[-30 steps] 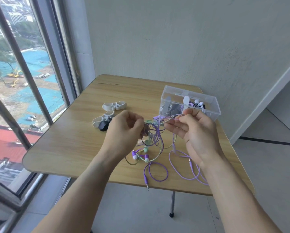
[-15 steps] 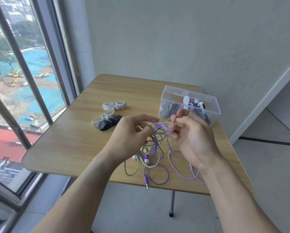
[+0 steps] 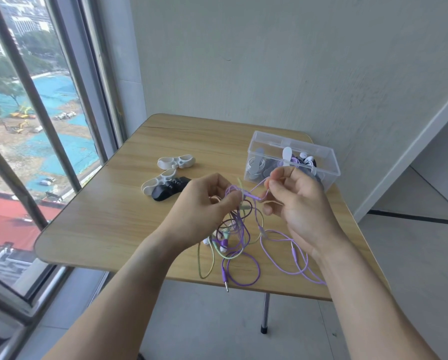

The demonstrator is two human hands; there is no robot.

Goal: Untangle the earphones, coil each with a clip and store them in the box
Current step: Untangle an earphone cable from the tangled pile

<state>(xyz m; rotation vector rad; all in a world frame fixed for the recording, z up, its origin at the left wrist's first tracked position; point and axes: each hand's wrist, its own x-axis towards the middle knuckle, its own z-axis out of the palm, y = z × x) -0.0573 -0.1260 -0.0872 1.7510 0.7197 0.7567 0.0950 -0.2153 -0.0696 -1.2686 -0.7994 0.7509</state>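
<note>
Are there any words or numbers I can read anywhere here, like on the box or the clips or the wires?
None: no text can be read in this view.
The clear box: no label shows.
The white clips and the black clip: plain, no marks to be seen.
The tangled earphones: no print visible on cords or plugs.
Buildings outside the window: too small and blurred for any sign to be read.

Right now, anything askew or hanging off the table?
Yes: a purple cable loop and its jack plug hang past the table's near edge, trailing from the tangle both hands hold.
</note>
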